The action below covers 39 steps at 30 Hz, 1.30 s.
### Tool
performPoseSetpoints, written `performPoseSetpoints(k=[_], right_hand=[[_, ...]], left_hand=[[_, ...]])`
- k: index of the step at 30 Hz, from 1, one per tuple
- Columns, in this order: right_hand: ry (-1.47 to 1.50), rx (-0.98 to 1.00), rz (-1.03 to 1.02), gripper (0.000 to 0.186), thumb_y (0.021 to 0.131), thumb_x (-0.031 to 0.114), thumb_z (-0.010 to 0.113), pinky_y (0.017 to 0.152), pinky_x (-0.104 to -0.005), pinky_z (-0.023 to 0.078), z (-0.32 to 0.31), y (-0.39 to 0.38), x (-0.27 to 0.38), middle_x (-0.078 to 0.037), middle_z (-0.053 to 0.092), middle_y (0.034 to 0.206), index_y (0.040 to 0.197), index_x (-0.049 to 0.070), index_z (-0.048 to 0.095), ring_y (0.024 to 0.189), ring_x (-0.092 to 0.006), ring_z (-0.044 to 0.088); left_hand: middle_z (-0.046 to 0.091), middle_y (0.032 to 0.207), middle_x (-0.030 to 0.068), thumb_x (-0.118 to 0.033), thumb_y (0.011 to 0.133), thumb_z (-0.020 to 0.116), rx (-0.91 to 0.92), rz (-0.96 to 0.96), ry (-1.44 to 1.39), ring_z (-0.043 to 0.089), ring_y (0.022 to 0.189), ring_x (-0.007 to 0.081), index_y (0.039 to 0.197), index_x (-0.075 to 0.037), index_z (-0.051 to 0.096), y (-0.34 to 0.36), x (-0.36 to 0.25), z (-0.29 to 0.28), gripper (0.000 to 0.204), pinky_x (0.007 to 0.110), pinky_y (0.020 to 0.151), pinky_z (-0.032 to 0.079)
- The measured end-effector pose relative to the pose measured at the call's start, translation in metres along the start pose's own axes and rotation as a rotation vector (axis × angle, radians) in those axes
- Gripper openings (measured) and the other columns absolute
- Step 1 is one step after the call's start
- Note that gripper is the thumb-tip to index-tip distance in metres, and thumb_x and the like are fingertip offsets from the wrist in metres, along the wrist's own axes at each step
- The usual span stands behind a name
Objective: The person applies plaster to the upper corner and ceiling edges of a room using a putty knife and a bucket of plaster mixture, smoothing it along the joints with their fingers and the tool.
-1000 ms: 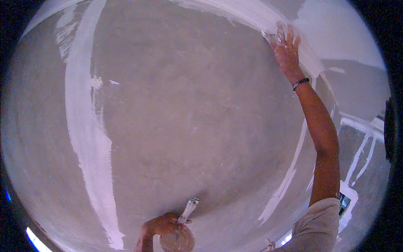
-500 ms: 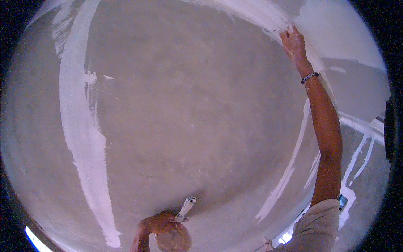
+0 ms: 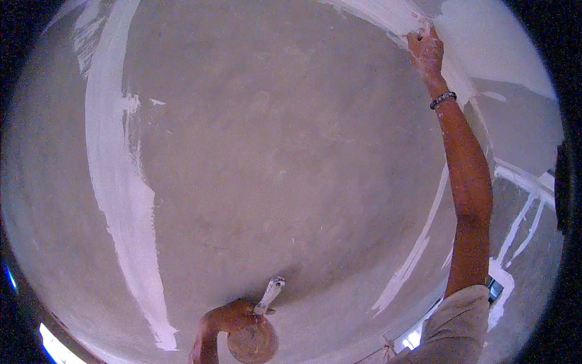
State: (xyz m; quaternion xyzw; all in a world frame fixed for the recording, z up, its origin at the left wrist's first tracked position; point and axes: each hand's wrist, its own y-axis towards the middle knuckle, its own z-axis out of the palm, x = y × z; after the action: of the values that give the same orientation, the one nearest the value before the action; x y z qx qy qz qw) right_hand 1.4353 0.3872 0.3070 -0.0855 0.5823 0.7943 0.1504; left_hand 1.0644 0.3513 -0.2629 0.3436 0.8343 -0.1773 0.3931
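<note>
With our right hand pressed to the white plaster band overhead and our left hand gripping a plaster-caked putty knife, we judge most of the grey ceiling still bare.

right hand raised, arm outstretched | left hand low, grip closed

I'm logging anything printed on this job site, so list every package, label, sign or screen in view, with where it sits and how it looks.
None in view: no package, label, sign or screen.
What shows is a bare grey wall with white plaster bands.
The right hand presses at the upper white band.
The left hand holds a plaster-smeared putty knife over a round pan at the lower edge.
</note>
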Motion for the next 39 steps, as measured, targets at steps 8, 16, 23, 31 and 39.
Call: performPoseSetpoints(k=[8, 16, 23, 31, 39], right_hand=[[-0.043, -0.175, 0.053, 0.011, 0.076, 0.013, 0.055, 0.068, -0.0425, 0.051, 0.009, -0.001, 0.007, -0.015, 0.064, 0.083, 0.083, 0.007, 0.061, 0.08, -0.0307, 0.062], [-0.427, -0.165, -0.274, 0.015, 0.079, 0.014, 0.051, 0.073, -0.0415, 0.052, 0.028, 0.013, -0.012, -0.015, 0.065, 0.082, 0.086, 0.01, 0.064, 0.078, -0.0315, 0.063], [-0.362, -0.068, -0.164, 0.015, 0.08, 0.017, 0.053, 0.073, -0.0412, 0.052, 0.032, 0.012, -0.013, -0.013, 0.065, 0.077, 0.083, 0.01, 0.066, 0.084, -0.0306, 0.062], [-0.28, -0.139, -0.131, 0.02, 0.083, 0.023, 0.054, 0.071, -0.0412, 0.05, 0.005, 0.03, -0.001, -0.013, 0.065, 0.081, 0.089, 0.007, 0.064, 0.074, -0.031, 0.061], [0.601, 0.237, 0.239, 0.048, 0.087, 0.02, 0.058, 0.056, -0.0184, 0.038, -0.105, -0.086, 0.012, 0.002, 0.059, 0.08, 0.133, 0.014, 0.045, 0.066, -0.0036, 0.048]], left_hand=[[0.067, 0.092, 0.0079, -0.03, 0.088, 0.057, 0.104, -0.051, -0.052, 0.06, 0.086, 0.0183, 0.121, -0.018, 0.059, -0.011, -0.006, -0.014, 0.036, 0.036, 0.075, 0.047], [0.066, 0.102, 0.0092, -0.031, 0.089, 0.056, -0.028, 0.042, -0.002, 0.059, 0.093, 0.0205, 0.123, -0.017, 0.057, -0.011, 0.005, -0.011, 0.037, 0.035, 0.083, 0.046], [0.063, 0.109, 0.0118, -0.028, 0.088, 0.057, 0.036, -0.052, -0.03, 0.057, 0.102, 0.0224, 0.123, -0.014, 0.057, -0.023, -0.015, -0.022, 0.038, 0.034, 0.09, 0.043], [0.065, 0.102, 0.011, -0.023, 0.088, 0.056, -0.013, -0.031, 0.042, 0.059, 0.097, 0.0209, 0.122, -0.012, 0.058, -0.027, -0.018, -0.027, 0.036, 0.033, 0.089, 0.044], [0.067, 0.099, 0.0076, -0.02, 0.088, 0.056, 0.079, -0.019, -0.011, 0.061, 0.092, 0.0196, 0.123, -0.016, 0.058, -0.027, -0.002, -0.036, 0.035, 0.032, 0.085, 0.047]])
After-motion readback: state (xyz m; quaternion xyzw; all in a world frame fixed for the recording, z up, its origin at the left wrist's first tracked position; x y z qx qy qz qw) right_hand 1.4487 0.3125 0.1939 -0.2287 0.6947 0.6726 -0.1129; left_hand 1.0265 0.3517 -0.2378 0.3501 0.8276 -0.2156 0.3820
